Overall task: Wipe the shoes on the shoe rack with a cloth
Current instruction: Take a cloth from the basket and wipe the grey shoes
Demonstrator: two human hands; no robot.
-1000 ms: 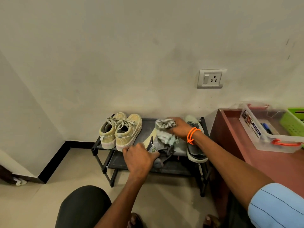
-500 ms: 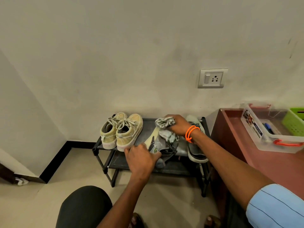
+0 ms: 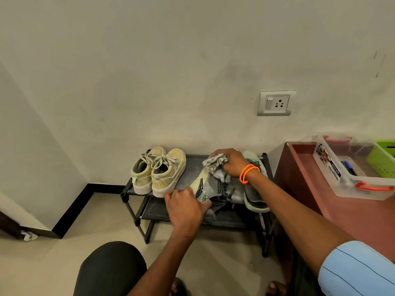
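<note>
A black two-tier shoe rack [image 3: 126, 190] stands against the wall. On its top shelf a grey sneaker [image 3: 210, 186] lies tipped on its side. My left hand [image 3: 186, 208] grips its heel end. My right hand [image 3: 232, 163], with orange bands at the wrist, holds a crumpled grey-white cloth [image 3: 214, 164] pressed on the toe end of that shoe. The second grey sneaker [image 3: 254, 194] lies to the right, partly hidden by my right forearm. A pair of yellow-beige lace-up sneakers [image 3: 159, 170] stands upright on the left of the shelf.
A reddish-brown table [image 3: 316, 201] stands close on the right, carrying a clear plastic box [image 3: 350, 184] and a green basket [image 3: 382, 159]. A wall socket [image 3: 276, 102] is above the rack. My knee [image 3: 111, 268] is in front; beige floor lies to the left.
My right hand has slid the cloth away from me along the grey sneaker toward its toe. My left hand has stayed on the heel.
</note>
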